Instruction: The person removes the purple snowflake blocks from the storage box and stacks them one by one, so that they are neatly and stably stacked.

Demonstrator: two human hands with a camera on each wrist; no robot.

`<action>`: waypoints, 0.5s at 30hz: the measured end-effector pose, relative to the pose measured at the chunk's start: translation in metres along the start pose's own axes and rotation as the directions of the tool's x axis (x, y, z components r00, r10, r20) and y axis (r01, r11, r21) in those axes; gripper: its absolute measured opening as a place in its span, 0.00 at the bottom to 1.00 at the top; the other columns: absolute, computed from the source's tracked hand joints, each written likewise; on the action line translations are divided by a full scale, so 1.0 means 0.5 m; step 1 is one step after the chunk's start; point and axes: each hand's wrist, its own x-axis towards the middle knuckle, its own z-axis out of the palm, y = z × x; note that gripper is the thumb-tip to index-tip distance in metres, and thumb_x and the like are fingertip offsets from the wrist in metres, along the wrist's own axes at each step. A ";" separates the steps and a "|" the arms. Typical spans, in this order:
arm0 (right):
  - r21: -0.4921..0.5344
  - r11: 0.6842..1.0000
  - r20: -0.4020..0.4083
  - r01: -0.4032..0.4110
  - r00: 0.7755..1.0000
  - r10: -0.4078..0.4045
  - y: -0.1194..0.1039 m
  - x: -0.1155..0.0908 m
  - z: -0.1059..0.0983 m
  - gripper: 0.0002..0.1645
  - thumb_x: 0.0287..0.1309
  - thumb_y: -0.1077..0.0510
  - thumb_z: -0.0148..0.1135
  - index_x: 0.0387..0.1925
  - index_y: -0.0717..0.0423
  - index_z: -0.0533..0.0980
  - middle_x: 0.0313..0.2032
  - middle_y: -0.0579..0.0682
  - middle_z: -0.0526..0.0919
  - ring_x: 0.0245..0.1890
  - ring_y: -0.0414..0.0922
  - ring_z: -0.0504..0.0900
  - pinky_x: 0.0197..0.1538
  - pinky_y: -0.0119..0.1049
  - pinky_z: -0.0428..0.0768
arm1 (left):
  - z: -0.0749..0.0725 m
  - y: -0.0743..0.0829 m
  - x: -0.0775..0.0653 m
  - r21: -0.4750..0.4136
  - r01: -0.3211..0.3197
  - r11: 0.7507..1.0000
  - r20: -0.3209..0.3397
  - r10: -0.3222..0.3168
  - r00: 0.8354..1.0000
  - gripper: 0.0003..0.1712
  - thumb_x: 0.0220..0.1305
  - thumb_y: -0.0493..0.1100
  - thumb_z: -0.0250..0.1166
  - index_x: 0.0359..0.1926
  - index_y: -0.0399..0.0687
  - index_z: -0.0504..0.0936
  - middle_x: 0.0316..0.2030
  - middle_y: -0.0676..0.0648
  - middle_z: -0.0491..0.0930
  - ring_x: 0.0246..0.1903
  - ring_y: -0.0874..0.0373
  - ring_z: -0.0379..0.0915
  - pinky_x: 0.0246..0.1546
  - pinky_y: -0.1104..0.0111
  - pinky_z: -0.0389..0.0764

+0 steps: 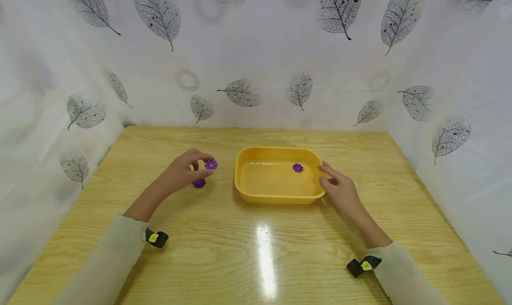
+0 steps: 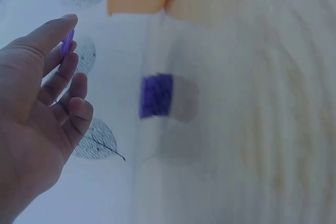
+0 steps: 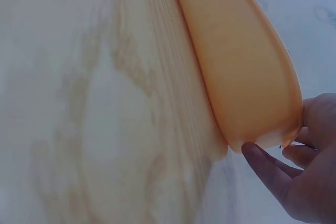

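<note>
My left hand (image 1: 184,172) pinches a purple flower-shaped plastic disc (image 1: 211,164) between thumb and fingers, raised over the table left of the yellow tray (image 1: 276,200). In the left wrist view the disc (image 2: 67,42) shows edge-on, and the other fingers are loosely bent. Below that hand, a short stack of purple discs (image 1: 198,183) stands on the table, its ridged side (image 2: 156,96) facing the left wrist camera. Another purple disc (image 1: 298,167) lies inside the tray toward its right end. My right hand (image 1: 343,193) holds the tray's right end, thumb against the outer wall (image 3: 247,77).
The wood-grain table (image 1: 224,251) carries a bright light reflection near its front. White curtain (image 1: 264,51) with a leaf print hangs behind the table and along both sides. Each wrist wears a black strap with a small camera.
</note>
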 end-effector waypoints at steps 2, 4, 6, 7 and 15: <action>0.007 1.000 0.005 -0.001 1.000 0.001 0.001 0.001 0.001 0.26 0.72 0.53 0.58 0.68 0.54 0.73 0.73 0.46 0.66 0.43 0.54 0.83 0.33 0.27 0.80 | 0.000 -0.017 -0.012 0.020 0.024 1.000 0.008 -0.024 1.000 0.23 0.69 0.53 0.66 0.61 0.52 0.80 0.54 0.46 0.77 0.39 0.53 0.70 0.33 0.65 0.77; 0.014 1.000 0.009 -0.003 1.000 0.003 0.002 0.001 0.002 0.26 0.72 0.53 0.57 0.68 0.54 0.73 0.73 0.46 0.66 0.43 0.54 0.82 0.32 0.27 0.79 | 0.000 -0.031 -0.021 0.033 0.037 0.999 0.012 -0.037 0.999 0.24 0.69 0.53 0.66 0.61 0.50 0.80 0.54 0.45 0.77 0.39 0.54 0.70 0.32 0.65 0.76; 0.014 1.000 0.011 -0.003 1.000 0.003 0.002 0.002 0.002 0.26 0.72 0.53 0.57 0.68 0.54 0.73 0.73 0.46 0.66 0.43 0.55 0.82 0.31 0.27 0.78 | -0.001 -0.042 -0.029 0.042 0.055 0.998 0.012 -0.056 0.998 0.25 0.69 0.54 0.66 0.61 0.49 0.80 0.54 0.44 0.77 0.39 0.54 0.71 0.32 0.65 0.75; 0.013 1.000 0.011 -0.004 1.000 0.003 0.002 0.002 0.002 0.26 0.72 0.53 0.57 0.68 0.54 0.73 0.73 0.46 0.66 0.43 0.55 0.82 0.31 0.27 0.78 | -0.002 -0.047 -0.033 0.043 0.065 0.997 0.016 -0.065 0.998 0.25 0.69 0.54 0.65 0.62 0.49 0.80 0.54 0.44 0.77 0.39 0.54 0.71 0.32 0.64 0.75; 0.007 1.000 0.011 -0.008 1.000 0.008 0.003 0.001 0.000 0.27 0.72 0.52 0.57 0.68 0.54 0.73 0.74 0.46 0.66 0.43 0.55 0.83 0.31 0.28 0.79 | -0.010 -0.075 -0.047 0.056 0.153 0.987 0.061 -0.156 0.986 0.26 0.69 0.56 0.65 0.63 0.51 0.79 0.53 0.47 0.75 0.42 0.52 0.70 0.37 0.62 0.73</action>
